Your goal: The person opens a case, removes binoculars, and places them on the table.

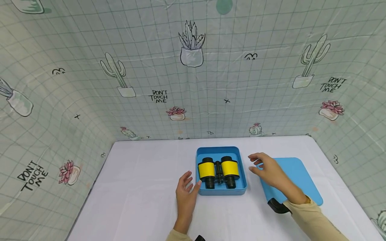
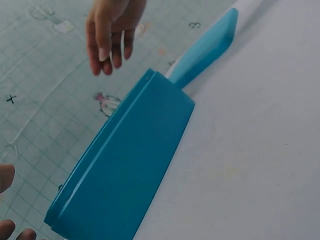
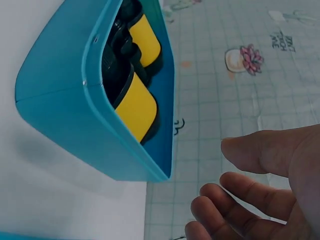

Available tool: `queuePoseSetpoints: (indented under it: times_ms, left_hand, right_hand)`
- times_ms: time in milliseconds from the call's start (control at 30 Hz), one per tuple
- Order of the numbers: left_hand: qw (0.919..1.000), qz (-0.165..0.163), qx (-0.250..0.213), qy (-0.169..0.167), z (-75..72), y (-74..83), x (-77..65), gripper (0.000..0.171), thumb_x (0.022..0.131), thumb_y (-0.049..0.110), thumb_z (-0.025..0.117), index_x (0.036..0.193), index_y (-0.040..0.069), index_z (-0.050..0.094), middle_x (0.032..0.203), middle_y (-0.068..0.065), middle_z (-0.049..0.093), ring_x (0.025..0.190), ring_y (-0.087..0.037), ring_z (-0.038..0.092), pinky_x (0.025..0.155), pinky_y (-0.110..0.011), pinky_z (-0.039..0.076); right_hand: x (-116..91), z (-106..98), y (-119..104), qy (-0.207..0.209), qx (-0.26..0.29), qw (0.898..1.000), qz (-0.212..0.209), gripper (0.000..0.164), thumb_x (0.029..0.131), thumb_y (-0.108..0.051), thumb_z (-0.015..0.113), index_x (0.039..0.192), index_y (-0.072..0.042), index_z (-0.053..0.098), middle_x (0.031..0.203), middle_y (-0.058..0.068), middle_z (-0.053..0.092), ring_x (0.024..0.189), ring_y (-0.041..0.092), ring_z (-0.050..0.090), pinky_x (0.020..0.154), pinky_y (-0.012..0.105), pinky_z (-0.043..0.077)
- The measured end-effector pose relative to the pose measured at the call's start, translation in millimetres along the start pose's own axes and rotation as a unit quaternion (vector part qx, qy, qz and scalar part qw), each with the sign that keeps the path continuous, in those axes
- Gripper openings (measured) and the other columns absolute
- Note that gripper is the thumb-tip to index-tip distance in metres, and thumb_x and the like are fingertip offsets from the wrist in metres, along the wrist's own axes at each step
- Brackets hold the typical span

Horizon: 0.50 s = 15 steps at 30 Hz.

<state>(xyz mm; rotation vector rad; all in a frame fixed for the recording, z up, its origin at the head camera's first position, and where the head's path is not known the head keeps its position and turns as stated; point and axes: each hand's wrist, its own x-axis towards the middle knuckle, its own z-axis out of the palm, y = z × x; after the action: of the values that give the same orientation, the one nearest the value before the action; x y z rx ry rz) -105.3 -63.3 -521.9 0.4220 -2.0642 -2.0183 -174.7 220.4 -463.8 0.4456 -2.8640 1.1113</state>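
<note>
Yellow and black binoculars (image 1: 219, 171) lie in an open blue box (image 1: 221, 192) in the head view. My left hand (image 1: 185, 195) is at the box's left side, fingers relaxed, with the thumb overlapping the near-left rim in this view. To the right of the box hovers my right hand (image 1: 268, 170), its fingers loosely bent and holding nothing. Under it a flat blue lid (image 1: 297, 175) lies on the table. The right wrist view shows the binoculars (image 3: 137, 105) inside the box wall (image 3: 60, 115), with the thumb and fingers (image 3: 260, 150) apart from it.
A white table (image 1: 141, 187) bears the box and lid. Behind it and along both sides hangs a gridded cloth (image 1: 211, 83) printed with cacti. A black wrist strap piece (image 1: 278, 206) shows under the right wrist, overlapping the lid's near edge.
</note>
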Motion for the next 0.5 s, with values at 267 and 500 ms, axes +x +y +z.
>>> queuePoseSetpoints:
  times_ms: [267,500]
  left_hand:
    - [0.9991,-0.037,0.009,-0.021,3.0,-12.3,-4.7,0.063,0.092,0.006,0.080,0.148,-0.002,0.052,0.154,-0.024,0.052,0.141,-0.044,0.051,0.117,-0.057,0.045]
    - [0.9979,-0.050,-0.013,-0.040,8.0,-20.6,-6.4,0.067,0.090,0.004,0.082,0.149,-0.005,0.050,0.150,-0.028,0.053,0.137,-0.044,0.054,0.115,-0.056,0.046]
  right_hand:
    - [9,8,-11,-0.017,-0.003,1.000,-0.007,0.041,0.095,0.000,0.074,0.132,0.011,0.061,0.126,0.027,0.065,0.108,0.042,0.066,0.093,0.058,0.059]
    - [16,16,-16,-0.041,-0.005,0.999,-0.019,0.045,0.095,-0.001,0.075,0.135,0.011,0.059,0.128,0.027,0.063,0.111,0.042,0.065,0.095,0.058,0.058]
